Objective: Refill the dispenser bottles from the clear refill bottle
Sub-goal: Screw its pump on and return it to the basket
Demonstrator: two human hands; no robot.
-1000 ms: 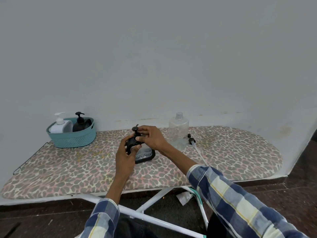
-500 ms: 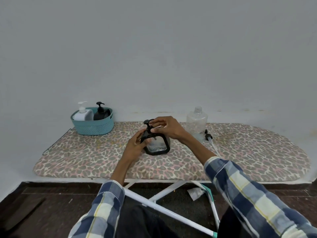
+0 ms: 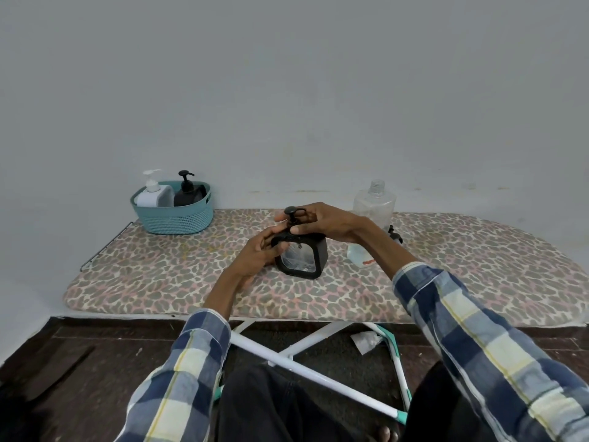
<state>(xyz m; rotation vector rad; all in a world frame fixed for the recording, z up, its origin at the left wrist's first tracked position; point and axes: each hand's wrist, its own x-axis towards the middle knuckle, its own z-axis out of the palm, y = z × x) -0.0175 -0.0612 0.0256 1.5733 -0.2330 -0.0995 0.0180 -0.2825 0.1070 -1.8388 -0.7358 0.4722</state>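
Note:
A square black-framed dispenser bottle [image 3: 302, 258] with clear sides stands on the leopard-print ironing board [image 3: 159, 275]. My left hand [image 3: 258, 253] grips its left shoulder. My right hand [image 3: 322, 223] is closed around its black pump head [image 3: 291, 213] on top. The clear refill bottle [image 3: 373, 212] stands uncapped behind my right wrist, partly hidden by it. A loose black pump [image 3: 395, 236] lies just right of the refill bottle.
A teal basket [image 3: 173, 218] at the board's back left holds a white dispenser bottle [image 3: 154, 194] and a black dispenser bottle [image 3: 188, 193]. A grey wall rises right behind the board. White legs [image 3: 302, 371] cross under it over a dark floor.
The camera has tilted down and drawn back, so the board sits lower and more central. Both hands stay on the black-framed dispenser, which now stands upright.

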